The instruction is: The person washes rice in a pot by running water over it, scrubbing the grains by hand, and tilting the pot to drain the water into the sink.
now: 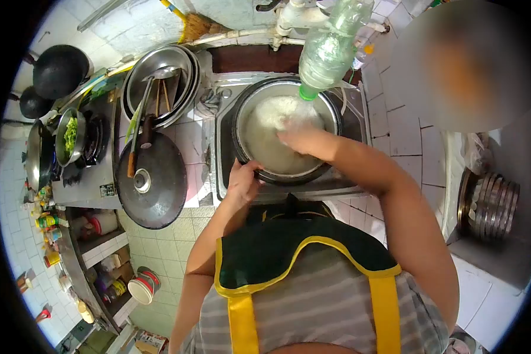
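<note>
A round metal pot (238,127) with a dark outer rim sits in the steel sink. Cloudy whitish water (265,147) fills it, and a pale heap of what looks like rice (275,111) shows toward the far side. My left hand (245,178) holds the near-left rim, thumb over the edge. Reaching into the pot from the right, my right hand (304,138) has its fingers down at the cloudy water, partly hidden and smeared. Above the pot's far right hangs an upside-down green plastic bottle (331,56), its green neck close over the water.
Left of the sink are stacked steel basins (189,88) holding a ladle, and a large dark lid (159,200). Further left, a pan of chopped greens (71,135) stands by the stove. Stacked metal rings or trays (495,203) stand at right. A bucket (144,287) is on the floor.
</note>
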Demonstrator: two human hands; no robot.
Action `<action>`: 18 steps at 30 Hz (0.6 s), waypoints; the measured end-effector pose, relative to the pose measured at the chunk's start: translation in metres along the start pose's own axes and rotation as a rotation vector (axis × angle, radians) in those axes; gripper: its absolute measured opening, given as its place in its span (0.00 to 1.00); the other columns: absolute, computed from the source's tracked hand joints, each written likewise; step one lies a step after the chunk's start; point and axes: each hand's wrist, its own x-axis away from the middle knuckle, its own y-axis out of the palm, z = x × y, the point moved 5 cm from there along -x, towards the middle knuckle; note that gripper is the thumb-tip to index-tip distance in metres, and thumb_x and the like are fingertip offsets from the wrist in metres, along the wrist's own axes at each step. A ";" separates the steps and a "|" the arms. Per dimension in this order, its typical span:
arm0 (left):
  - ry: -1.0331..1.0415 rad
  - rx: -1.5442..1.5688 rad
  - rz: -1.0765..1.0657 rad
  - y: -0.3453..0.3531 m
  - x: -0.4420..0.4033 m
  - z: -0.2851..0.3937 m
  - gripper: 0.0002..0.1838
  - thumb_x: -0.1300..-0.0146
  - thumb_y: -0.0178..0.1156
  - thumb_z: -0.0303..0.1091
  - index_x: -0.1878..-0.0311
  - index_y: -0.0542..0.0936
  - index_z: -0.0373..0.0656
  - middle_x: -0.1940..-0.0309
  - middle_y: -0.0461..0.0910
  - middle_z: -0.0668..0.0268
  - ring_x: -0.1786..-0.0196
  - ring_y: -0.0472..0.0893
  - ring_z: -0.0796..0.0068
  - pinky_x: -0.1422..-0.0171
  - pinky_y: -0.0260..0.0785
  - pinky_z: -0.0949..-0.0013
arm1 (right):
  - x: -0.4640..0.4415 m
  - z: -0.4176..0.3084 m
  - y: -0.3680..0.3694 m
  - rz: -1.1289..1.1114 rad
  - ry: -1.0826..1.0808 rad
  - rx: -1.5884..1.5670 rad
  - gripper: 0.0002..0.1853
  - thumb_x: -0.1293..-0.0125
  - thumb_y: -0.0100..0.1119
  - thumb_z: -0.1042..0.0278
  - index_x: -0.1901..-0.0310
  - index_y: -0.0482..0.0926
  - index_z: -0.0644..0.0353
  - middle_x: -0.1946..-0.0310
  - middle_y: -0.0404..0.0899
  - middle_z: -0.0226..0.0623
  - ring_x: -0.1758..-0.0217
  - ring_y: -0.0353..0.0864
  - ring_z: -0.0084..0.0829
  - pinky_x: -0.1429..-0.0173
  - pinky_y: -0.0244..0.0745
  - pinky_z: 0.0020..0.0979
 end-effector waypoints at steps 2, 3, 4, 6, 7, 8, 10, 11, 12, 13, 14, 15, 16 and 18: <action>0.011 0.043 -0.007 0.006 -0.003 0.000 0.18 0.52 0.52 0.20 0.55 0.68 0.45 0.68 0.74 0.67 0.71 0.75 0.73 0.80 0.66 0.70 | 0.011 -0.014 -0.007 -0.074 0.107 0.090 0.19 0.39 0.42 0.61 0.46 0.67 0.50 0.48 0.69 0.48 0.49 0.70 0.51 0.46 0.62 0.52; 0.006 0.033 -0.005 0.010 0.000 0.000 0.18 0.52 0.52 0.20 0.56 0.68 0.45 0.69 0.73 0.67 0.72 0.74 0.73 0.80 0.65 0.70 | 0.009 -0.020 -0.007 -0.059 0.177 0.049 0.19 0.39 0.41 0.62 0.45 0.67 0.51 0.49 0.69 0.48 0.49 0.70 0.51 0.46 0.63 0.51; -0.002 0.021 -0.003 0.015 0.005 0.001 0.17 0.52 0.52 0.21 0.56 0.68 0.46 0.70 0.73 0.68 0.72 0.74 0.74 0.81 0.64 0.70 | 0.005 -0.026 -0.010 -0.021 0.167 -0.009 0.19 0.40 0.44 0.64 0.46 0.68 0.54 0.49 0.68 0.50 0.49 0.70 0.50 0.47 0.63 0.50; -0.005 -0.005 -0.014 0.015 0.006 0.004 0.17 0.52 0.53 0.22 0.57 0.68 0.46 0.71 0.73 0.68 0.72 0.74 0.74 0.81 0.64 0.71 | -0.008 -0.007 0.003 -0.068 0.138 -0.130 0.18 0.42 0.47 0.66 0.48 0.70 0.57 0.49 0.67 0.50 0.48 0.69 0.47 0.47 0.64 0.49; -0.005 -0.019 -0.025 0.009 0.004 0.006 0.17 0.52 0.53 0.22 0.57 0.68 0.46 0.71 0.73 0.68 0.72 0.74 0.74 0.81 0.64 0.70 | -0.018 0.014 0.023 -0.159 0.127 -0.195 0.19 0.43 0.49 0.67 0.49 0.71 0.56 0.49 0.67 0.48 0.48 0.69 0.46 0.48 0.65 0.48; -0.007 -0.033 -0.035 0.004 0.002 0.006 0.17 0.52 0.53 0.22 0.57 0.68 0.46 0.71 0.73 0.68 0.72 0.74 0.74 0.80 0.64 0.70 | -0.008 0.009 0.016 -0.169 0.074 -0.084 0.19 0.46 0.52 0.67 0.50 0.71 0.55 0.49 0.67 0.47 0.48 0.68 0.45 0.48 0.65 0.47; -0.011 -0.036 -0.012 0.000 -0.007 -0.004 0.17 0.52 0.53 0.22 0.56 0.68 0.46 0.71 0.73 0.68 0.72 0.74 0.74 0.80 0.64 0.70 | 0.005 -0.017 -0.005 -0.129 -0.104 0.084 0.21 0.48 0.56 0.66 0.50 0.71 0.54 0.49 0.67 0.44 0.47 0.68 0.43 0.48 0.66 0.45; -0.013 -0.038 -0.003 -0.001 -0.010 -0.008 0.17 0.52 0.53 0.22 0.56 0.68 0.46 0.71 0.73 0.68 0.72 0.74 0.74 0.80 0.64 0.70 | 0.012 -0.040 -0.015 -0.081 -0.225 0.136 0.21 0.49 0.57 0.65 0.50 0.71 0.53 0.48 0.68 0.43 0.47 0.68 0.43 0.48 0.66 0.45; -0.012 -0.059 -0.003 -0.002 -0.012 -0.010 0.17 0.52 0.53 0.22 0.56 0.68 0.45 0.71 0.74 0.68 0.72 0.74 0.74 0.80 0.64 0.70 | 0.018 -0.054 -0.019 -0.035 -0.344 0.186 0.22 0.49 0.58 0.64 0.50 0.71 0.52 0.48 0.68 0.41 0.47 0.68 0.43 0.49 0.66 0.44; -0.011 -0.081 -0.002 -0.003 -0.013 -0.012 0.17 0.53 0.53 0.22 0.56 0.68 0.45 0.71 0.74 0.68 0.72 0.74 0.75 0.80 0.63 0.70 | 0.013 -0.044 -0.019 -0.024 -0.270 0.188 0.21 0.48 0.57 0.64 0.50 0.71 0.52 0.49 0.68 0.41 0.47 0.68 0.42 0.48 0.66 0.44; -0.008 -0.102 0.001 -0.005 -0.013 -0.012 0.17 0.53 0.53 0.22 0.56 0.68 0.45 0.70 0.74 0.68 0.72 0.74 0.75 0.81 0.63 0.70 | 0.004 -0.028 -0.019 -0.012 -0.199 0.191 0.21 0.47 0.56 0.63 0.49 0.71 0.51 0.49 0.68 0.41 0.46 0.67 0.42 0.48 0.66 0.44; 0.003 -0.052 0.001 -0.003 -0.011 -0.009 0.17 0.53 0.53 0.22 0.56 0.68 0.44 0.70 0.74 0.67 0.71 0.74 0.74 0.80 0.64 0.70 | -0.003 -0.015 -0.022 0.001 -0.130 0.195 0.20 0.46 0.55 0.62 0.49 0.71 0.51 0.49 0.68 0.41 0.46 0.67 0.42 0.48 0.66 0.44; 0.014 -0.001 0.003 0.001 -0.005 -0.003 0.17 0.53 0.53 0.22 0.56 0.68 0.44 0.70 0.74 0.67 0.71 0.74 0.74 0.80 0.64 0.69 | 0.002 -0.001 -0.027 -0.127 -0.005 0.134 0.21 0.46 0.54 0.62 0.49 0.71 0.51 0.48 0.68 0.40 0.44 0.66 0.42 0.44 0.63 0.43; 0.021 0.032 0.011 0.004 -0.002 0.002 0.18 0.53 0.53 0.21 0.56 0.68 0.43 0.69 0.74 0.66 0.70 0.74 0.73 0.78 0.67 0.67 | -0.004 0.021 0.031 -0.184 0.125 -0.159 0.23 0.50 0.58 0.63 0.49 0.70 0.51 0.48 0.67 0.41 0.44 0.65 0.43 0.42 0.62 0.41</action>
